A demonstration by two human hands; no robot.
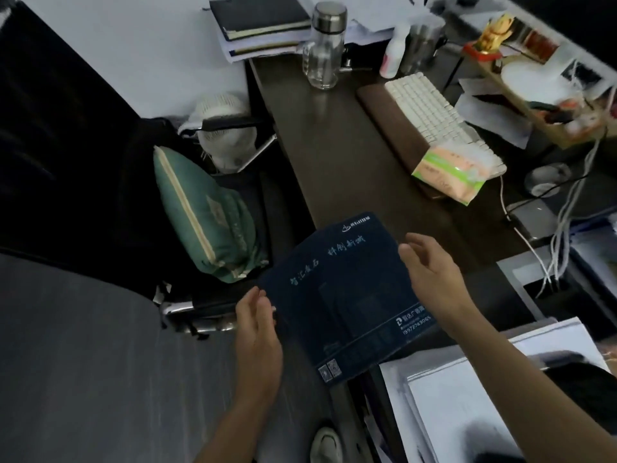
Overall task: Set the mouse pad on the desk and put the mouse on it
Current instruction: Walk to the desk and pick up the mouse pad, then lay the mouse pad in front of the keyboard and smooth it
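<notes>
A dark blue mouse pad [347, 289] with pale printed writing hangs tilted over the near edge of the dark brown desk [334, 145], part of it past the edge. My left hand [257, 332] grips its left edge. My right hand [430, 272] holds its right edge, thumb on top. A grey and white mouse [544, 178] lies far to the right on the desk, past the keyboard's end, with cables running over it. Neither hand is near it.
A white keyboard [440, 121] with a brown wrist rest, a tissue pack [450, 172], a clear bottle [324, 48] and notebooks [263, 21] sit on the desk. White papers [467, 396] are stacked at the near right. A chair with a green cushion [207, 215] stands to the left.
</notes>
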